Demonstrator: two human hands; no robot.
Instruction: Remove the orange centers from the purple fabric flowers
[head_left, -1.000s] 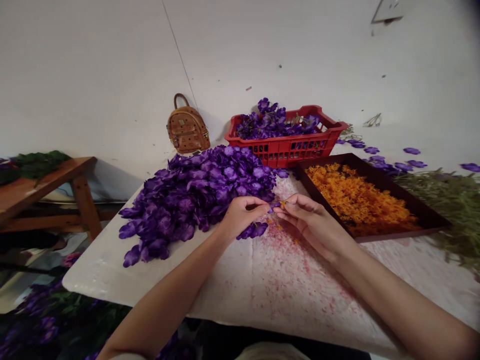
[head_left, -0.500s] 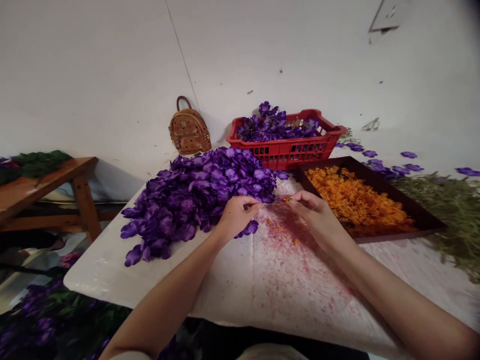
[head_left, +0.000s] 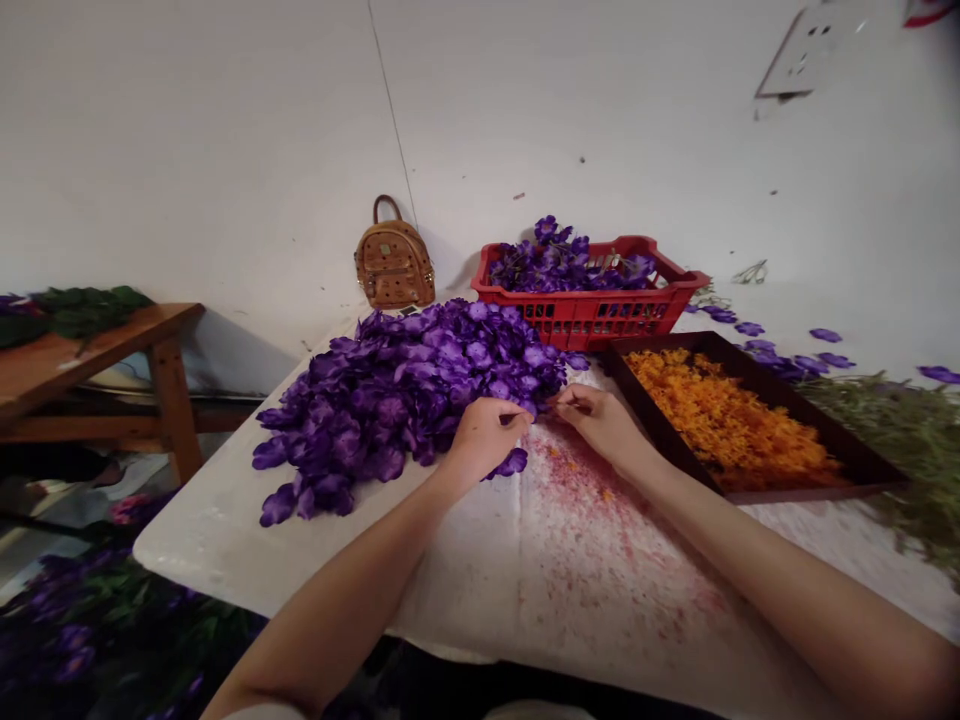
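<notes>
My left hand [head_left: 486, 436] is closed in a pinch at the near right edge of a heap of purple fabric flower heads [head_left: 375, 390]. Just right of it, my right hand [head_left: 604, 428] is also closed, thumb against fingertips. The two sets of fingertips almost meet above the table. Whatever lies in either pinch is too small and dark to make out. A loose purple flower head [head_left: 510, 463] lies just below my left fingers. Beyond my right hand sits a dark shallow tray [head_left: 667, 440] of orange flower centres [head_left: 739, 420].
A red plastic basket [head_left: 600, 308] holding purple flowers stands at the back. Green stems [head_left: 892, 420] and scattered purple heads lie on the right. A brown backpack [head_left: 395, 265] leans on the wall. A wooden bench [head_left: 176, 400] stands left of the white table [head_left: 450, 580].
My right hand has moved left, closer to my left hand. The small yellow bit at its fingertips no longer shows clearly. The view has shifted slightly, so the scene sits further right.
</notes>
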